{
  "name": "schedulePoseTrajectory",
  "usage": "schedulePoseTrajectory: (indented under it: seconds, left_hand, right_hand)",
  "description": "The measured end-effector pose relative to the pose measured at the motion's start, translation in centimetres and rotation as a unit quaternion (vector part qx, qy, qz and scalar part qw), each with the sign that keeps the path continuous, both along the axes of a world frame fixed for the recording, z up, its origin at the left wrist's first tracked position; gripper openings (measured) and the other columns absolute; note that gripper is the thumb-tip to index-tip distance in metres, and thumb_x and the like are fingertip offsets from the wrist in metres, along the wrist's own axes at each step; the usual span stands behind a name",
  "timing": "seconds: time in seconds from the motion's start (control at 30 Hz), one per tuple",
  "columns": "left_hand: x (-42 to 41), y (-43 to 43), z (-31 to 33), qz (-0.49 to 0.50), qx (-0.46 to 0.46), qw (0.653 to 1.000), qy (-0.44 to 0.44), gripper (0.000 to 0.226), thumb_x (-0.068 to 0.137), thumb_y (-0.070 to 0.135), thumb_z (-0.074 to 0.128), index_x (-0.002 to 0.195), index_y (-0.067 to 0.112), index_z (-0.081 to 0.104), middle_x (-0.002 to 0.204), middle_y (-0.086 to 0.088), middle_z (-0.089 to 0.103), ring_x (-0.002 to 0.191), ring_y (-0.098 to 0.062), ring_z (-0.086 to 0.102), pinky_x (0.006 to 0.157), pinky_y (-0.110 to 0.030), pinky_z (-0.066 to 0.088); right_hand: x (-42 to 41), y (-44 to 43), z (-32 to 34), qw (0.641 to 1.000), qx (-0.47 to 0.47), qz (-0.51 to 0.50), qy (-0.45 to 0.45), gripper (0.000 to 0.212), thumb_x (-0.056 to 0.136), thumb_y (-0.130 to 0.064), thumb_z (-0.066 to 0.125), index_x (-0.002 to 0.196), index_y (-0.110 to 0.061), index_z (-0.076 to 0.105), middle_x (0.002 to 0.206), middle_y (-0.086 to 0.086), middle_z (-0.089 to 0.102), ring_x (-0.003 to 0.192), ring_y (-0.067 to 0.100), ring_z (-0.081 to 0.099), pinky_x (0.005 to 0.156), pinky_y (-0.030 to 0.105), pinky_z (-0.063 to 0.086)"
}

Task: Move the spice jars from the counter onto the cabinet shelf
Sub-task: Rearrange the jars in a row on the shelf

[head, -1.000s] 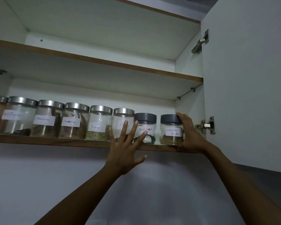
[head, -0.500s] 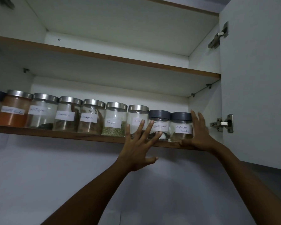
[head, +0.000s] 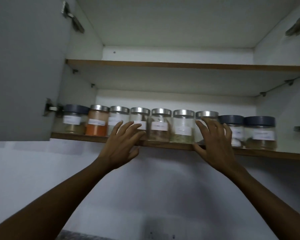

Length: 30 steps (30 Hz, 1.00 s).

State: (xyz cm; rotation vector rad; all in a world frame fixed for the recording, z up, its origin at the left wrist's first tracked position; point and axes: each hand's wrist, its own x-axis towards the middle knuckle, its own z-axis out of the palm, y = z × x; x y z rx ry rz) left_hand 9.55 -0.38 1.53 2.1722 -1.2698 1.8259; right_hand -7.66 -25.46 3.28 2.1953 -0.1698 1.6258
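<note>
Head view, looking up into an open wall cabinet. Image slightly motion-blurred; label text not legible.

Lower shelf (head: 163, 144): nine spice jars stand upright in one row along its front edge, side by side, touching or nearly so. From the left: a dark-lidded jar (head: 74, 121) with tan powder, a steel-lidded jar (head: 97, 122) with orange powder, five more steel-lidded jars, then two dark-lidded jars at the right end, the last one (head: 259, 132) holding brownish powder. Each jar visible from the front carries a white label. The jar with green contents (head: 183, 126) sits between the two hands.

Left hand (head: 122, 147): raised, palm toward the row, fingers spread and extended. Fingertips (head: 137, 126) overlap the fronts of the third and fourth jars from the left; whether they touch cannot be told. Nothing is gripped.

Right hand (head: 215, 142): raised, fingers spread, lying across the front of the seventh jar (head: 206, 116) and reaching the edge of the eighth (head: 231, 125). Thumb rests at the shelf's front edge. Nothing is enclosed by the fingers.

Upper shelf (head: 180, 64): no items seen on it from this low angle.

Left cabinet door (head: 24, 66) stands open, with hinges (head: 50, 108) visible. White wall (head: 145, 187) below the cabinet.
</note>
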Motion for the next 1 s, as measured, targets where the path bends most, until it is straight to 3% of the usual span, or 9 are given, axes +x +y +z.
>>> schedulePoseTrajectory:
  seconds: [0.2,0.37,0.43,0.53,0.67,0.73,0.8,0.9,1.0]
  left_hand:
    - [4.7,10.9,1.4,0.057,-0.045,0.997,0.034,0.048,0.081,0.042,0.039,0.12,0.019,0.053,0.131,-0.01,0.054,0.125,-0.031,0.046,0.105,-0.051,0.031]
    - [8.3,16.6,2.8,0.061,-0.114,0.99,0.05,0.055,0.08,0.044,0.04,0.119,0.01,0.057,0.128,-0.014,0.056,0.123,-0.035,0.048,0.105,-0.053,0.029]
    - [9.9,18.3,3.4,0.07,-0.111,0.99,0.051,0.062,0.079,0.045,0.055,0.128,0.008,0.052,0.134,-0.015,0.051,0.128,-0.035,0.043,0.109,-0.054,0.019]
    - [11.5,19.8,4.8,0.111,-0.045,0.989,0.092,0.094,0.07,0.048,0.074,0.144,0.011,0.029,0.152,-0.009,0.026,0.143,-0.027,0.017,0.108,-0.05,-0.016]
    - [12.3,19.6,7.6,0.177,-0.003,0.982,0.06,0.105,0.071,0.054,0.071,0.148,0.012,0.012,0.156,-0.008,0.015,0.144,-0.023,0.011,0.101,-0.058,-0.023]
    - [12.3,19.2,8.7,0.207,0.02,0.977,0.043,0.103,0.071,0.052,0.072,0.147,0.011,0.014,0.154,-0.01,0.019,0.143,-0.024,0.017,0.1,-0.059,-0.022]
    - [12.4,18.5,9.4,0.227,0.043,0.972,0.038,0.092,0.073,0.047,0.072,0.143,0.011,0.024,0.147,-0.01,0.033,0.138,-0.025,0.029,0.098,-0.06,-0.023]
    - [12.6,17.7,9.9,0.229,0.056,0.971,0.039,0.066,0.076,0.046,0.07,0.127,0.014,0.044,0.121,-0.004,0.058,0.118,-0.024,0.052,0.098,-0.06,-0.024]
    - [12.7,17.7,10.0,0.23,0.048,0.971,0.047,0.07,0.072,0.051,0.072,0.126,0.015,0.044,0.119,-0.003,0.059,0.116,-0.024,0.053,0.097,-0.059,-0.025]
  right_hand:
    - [7.2,9.2,0.2,0.999,-0.026,0.032,0.03,0.062,0.072,-0.035,0.066,0.127,-0.013,0.047,0.13,0.012,0.05,0.118,0.032,0.046,0.097,0.052,0.033]
    - [13.0,16.4,0.3,0.998,-0.012,0.035,0.06,0.064,0.073,-0.036,0.068,0.128,-0.011,0.048,0.131,0.012,0.051,0.12,0.032,0.049,0.099,0.054,0.033]
    - [15.1,18.7,0.3,0.997,-0.01,0.044,0.061,0.065,0.072,-0.035,0.07,0.128,-0.009,0.048,0.132,0.012,0.051,0.12,0.031,0.049,0.1,0.055,0.032]
    - [17.2,21.2,0.8,0.996,-0.034,0.055,0.055,0.068,0.072,-0.032,0.069,0.131,-0.006,0.046,0.134,0.014,0.049,0.124,0.032,0.046,0.105,0.054,0.026]
    - [19.1,24.1,2.9,0.994,-0.071,0.032,0.076,0.088,0.074,-0.033,0.069,0.143,-0.001,0.023,0.152,0.02,0.02,0.142,0.031,0.017,0.113,0.048,-0.002]
    - [19.7,25.3,4.2,0.992,-0.072,-0.019,0.098,0.099,0.076,-0.038,0.068,0.145,0.0,0.009,0.154,0.021,0.004,0.144,0.03,0.002,0.11,0.048,-0.013]
    - [20.2,26.3,5.5,0.987,-0.068,-0.076,0.12,0.108,0.075,-0.045,0.069,0.145,0.0,0.002,0.154,0.021,0.0,0.144,0.03,-0.002,0.107,0.052,-0.018]
    - [20.8,27.4,7.1,0.975,-0.089,-0.131,0.158,0.111,0.072,-0.05,0.07,0.145,0.0,0.004,0.153,0.021,0.011,0.143,0.03,0.01,0.103,0.055,-0.021]
    - [21.6,27.6,7.5,0.965,-0.111,-0.153,0.182,0.106,0.069,-0.048,0.073,0.143,0.002,0.014,0.143,0.019,0.033,0.134,0.029,0.032,0.102,0.055,-0.021]
